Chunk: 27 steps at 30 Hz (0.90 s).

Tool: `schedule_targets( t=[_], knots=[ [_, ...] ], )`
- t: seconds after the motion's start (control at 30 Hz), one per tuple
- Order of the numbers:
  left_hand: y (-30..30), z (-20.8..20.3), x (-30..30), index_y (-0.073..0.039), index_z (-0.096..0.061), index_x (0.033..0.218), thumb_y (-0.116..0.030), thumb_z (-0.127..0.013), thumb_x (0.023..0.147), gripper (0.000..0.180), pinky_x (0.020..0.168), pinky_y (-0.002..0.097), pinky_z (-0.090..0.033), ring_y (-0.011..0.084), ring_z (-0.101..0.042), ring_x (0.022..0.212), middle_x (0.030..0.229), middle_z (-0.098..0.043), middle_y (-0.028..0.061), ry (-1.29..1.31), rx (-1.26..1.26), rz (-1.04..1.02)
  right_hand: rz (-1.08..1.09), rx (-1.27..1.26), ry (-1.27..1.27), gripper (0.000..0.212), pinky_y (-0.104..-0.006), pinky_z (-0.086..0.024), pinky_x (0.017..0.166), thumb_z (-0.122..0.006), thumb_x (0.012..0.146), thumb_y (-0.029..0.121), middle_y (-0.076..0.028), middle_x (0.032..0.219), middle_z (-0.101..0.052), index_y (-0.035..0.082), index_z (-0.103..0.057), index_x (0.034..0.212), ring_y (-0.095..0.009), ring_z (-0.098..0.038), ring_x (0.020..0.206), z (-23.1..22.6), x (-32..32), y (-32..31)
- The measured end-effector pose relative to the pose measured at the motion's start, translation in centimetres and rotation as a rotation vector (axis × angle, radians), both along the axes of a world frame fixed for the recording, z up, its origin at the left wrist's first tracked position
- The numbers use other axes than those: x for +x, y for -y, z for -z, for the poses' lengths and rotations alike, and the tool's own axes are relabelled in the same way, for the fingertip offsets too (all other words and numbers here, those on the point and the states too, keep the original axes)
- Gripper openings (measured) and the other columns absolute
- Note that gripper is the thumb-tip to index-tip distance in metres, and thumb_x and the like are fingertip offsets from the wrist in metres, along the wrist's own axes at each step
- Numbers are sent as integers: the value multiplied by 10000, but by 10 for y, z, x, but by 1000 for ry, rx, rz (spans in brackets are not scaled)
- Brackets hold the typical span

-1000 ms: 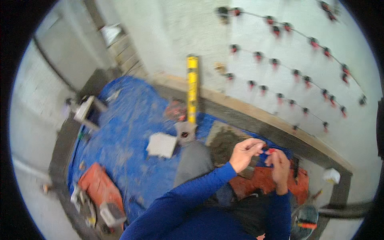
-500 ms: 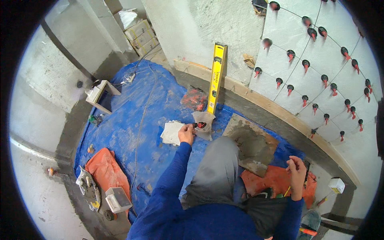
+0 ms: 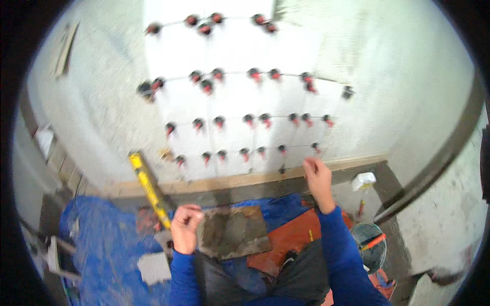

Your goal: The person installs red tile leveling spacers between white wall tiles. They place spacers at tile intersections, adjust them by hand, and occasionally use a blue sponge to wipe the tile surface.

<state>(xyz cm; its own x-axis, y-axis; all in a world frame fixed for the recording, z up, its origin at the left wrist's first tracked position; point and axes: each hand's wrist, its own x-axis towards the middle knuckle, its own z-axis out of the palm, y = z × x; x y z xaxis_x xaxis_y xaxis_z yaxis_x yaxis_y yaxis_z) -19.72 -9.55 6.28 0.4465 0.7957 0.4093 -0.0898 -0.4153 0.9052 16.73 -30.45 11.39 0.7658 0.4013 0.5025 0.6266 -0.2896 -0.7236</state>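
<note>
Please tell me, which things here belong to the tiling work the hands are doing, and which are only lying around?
In use: left hand, closed beside the yellow level; right hand, raised at the white wall tiles with red clips; mortar slab.

Lying about: bucket, blue tarp, orange bag, loose tile piece.

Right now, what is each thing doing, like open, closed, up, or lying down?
Left hand: closed in a fist; I cannot tell what it holds.
Right hand: raised toward the wall, fingers loosely curled, empty as far as I can see.
Yellow level: leaning tilted against the wall.
Wall tiles: set on the wall, red clips in the joints.
Grey slab: lying flat on the blue tarp.
Bucket: upright, open.
</note>
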Motion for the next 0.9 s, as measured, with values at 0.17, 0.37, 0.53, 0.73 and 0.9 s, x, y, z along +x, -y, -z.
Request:
schedule_targets(
  t=[0.17,0.37,0.53,0.73,0.9],
  knots=[
    [35,36,71,-27,-667,708,-211,-781,883,278,766,346,-497,211,-646,813,845,-698,106,-90,-81,292,215,168,353,325,-458,-536,765,-706,915,307,-204,938,-718,0,-688,1022,-380,-702,903,-116,50,-38],
    [31,90,69,36,-698,835,-391,-754,907,437,662,403,-496,223,-616,664,735,-656,154,-368,-44,166,262,-173,346,480,-526,-533,807,-644,923,462,-256,987,-713,1,-674,1051,-430,-693,955,-182,63,-82],
    [30,76,64,40,-713,884,-328,-760,901,371,711,405,-522,306,-678,752,819,-691,199,-395,-30,127,365,-111,116,526,-550,-526,866,-592,947,475,-321,1019,-698,-32,-671,1059,-464,-679,1005,-188,79,-109],
    [28,78,60,27,-719,887,-309,-755,903,339,716,382,-513,277,-650,754,801,-677,165,-405,2,133,334,-55,158,518,-535,-517,821,-594,929,479,-299,941,-705,-32,-676,960,-480,-676,935,-176,98,-114],
    [26,78,59,26,-705,873,-298,-757,903,330,644,336,-491,143,-588,657,671,-628,87,-331,122,128,322,-151,306,489,-537,-560,789,-551,985,460,-272,979,-714,-15,-656,1026,-456,-705,887,-175,96,-114]
  ],
)
